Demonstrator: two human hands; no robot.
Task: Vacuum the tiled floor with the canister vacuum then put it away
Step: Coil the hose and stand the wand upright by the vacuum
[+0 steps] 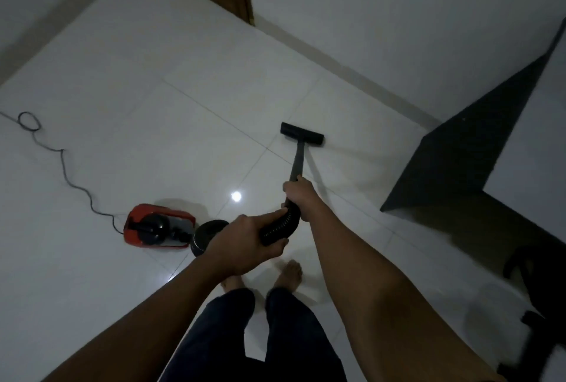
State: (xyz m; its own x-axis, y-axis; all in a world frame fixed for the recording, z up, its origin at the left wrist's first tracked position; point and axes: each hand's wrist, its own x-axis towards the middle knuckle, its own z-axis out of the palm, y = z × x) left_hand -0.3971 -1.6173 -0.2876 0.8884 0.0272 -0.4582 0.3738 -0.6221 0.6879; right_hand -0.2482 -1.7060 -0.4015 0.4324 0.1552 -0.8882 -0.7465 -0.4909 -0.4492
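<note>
Right hand (298,194): your fingers wrap the wand (297,164).
Left hand (248,240): your fingers grip the ribbed hose (275,228).
Floor nozzle (301,134): on tiled floor (183,105), far right.
Canister vacuum (159,225): near left.

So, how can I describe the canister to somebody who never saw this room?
Look at the white tiled floor, left of the person's feet. The canister sits there, a cable trailing off its left side. It is the only red thing here.
</note>
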